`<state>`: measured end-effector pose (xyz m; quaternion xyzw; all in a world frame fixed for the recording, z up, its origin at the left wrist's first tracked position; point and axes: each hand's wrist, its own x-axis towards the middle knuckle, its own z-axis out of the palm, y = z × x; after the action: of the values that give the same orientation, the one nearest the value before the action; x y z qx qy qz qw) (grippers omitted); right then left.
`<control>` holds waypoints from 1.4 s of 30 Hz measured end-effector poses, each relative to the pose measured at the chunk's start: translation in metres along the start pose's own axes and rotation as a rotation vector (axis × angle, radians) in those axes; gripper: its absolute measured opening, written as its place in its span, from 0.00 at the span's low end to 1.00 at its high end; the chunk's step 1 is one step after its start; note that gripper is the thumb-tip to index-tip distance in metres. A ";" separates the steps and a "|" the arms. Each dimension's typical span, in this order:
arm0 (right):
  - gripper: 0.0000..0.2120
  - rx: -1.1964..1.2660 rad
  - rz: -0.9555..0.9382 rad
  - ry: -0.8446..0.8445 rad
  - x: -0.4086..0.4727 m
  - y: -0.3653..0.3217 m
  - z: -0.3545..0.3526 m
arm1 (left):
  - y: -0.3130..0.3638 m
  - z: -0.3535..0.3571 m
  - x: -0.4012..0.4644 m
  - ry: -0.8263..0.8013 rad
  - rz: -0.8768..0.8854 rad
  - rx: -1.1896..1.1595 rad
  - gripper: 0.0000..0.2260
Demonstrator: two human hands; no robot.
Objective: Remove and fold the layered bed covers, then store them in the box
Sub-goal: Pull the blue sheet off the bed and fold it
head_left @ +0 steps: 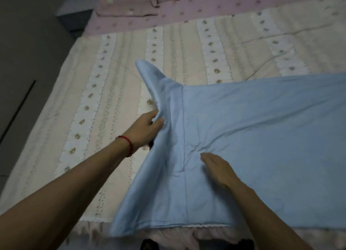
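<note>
I am folding pale blue smooth cotton bed cover [262, 122], lying across bed's near edge, running off toward right edge. My left hand [148, 127] pinching raised left fold; right hand [218, 167] spread flat, pressing cloth down. Judging: keep palm anchoring, carry fold over evenly, align edges. Cream quilt with striped bear print [168, 49] lying underneath, pink pillows [131, 4] at far edge; box not showing

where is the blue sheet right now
In the head view the blue sheet lies across the near right part of the striped bed cover, its left edge lifted by the left hand.
</note>
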<state>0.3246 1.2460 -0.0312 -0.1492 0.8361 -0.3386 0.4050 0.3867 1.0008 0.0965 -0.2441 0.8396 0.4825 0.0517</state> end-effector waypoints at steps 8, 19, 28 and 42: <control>0.24 0.801 0.079 0.027 -0.049 0.027 -0.098 | 0.117 0.148 0.035 0.023 0.098 0.188 0.23; 0.12 0.236 0.210 0.228 -0.067 0.143 -0.089 | -0.015 0.229 -0.002 0.081 -0.291 0.708 0.25; 0.06 0.262 0.257 0.311 -0.043 0.137 -0.111 | -0.058 0.216 -0.001 0.164 -0.356 0.215 0.36; 0.12 0.367 -0.059 0.630 0.146 0.039 -0.185 | -0.041 0.182 0.105 0.348 -0.453 0.008 0.09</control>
<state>0.0900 1.2799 -0.0606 0.0135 0.8405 -0.5239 0.1377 0.2868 1.0979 -0.0658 -0.5046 0.7619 0.4059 0.0142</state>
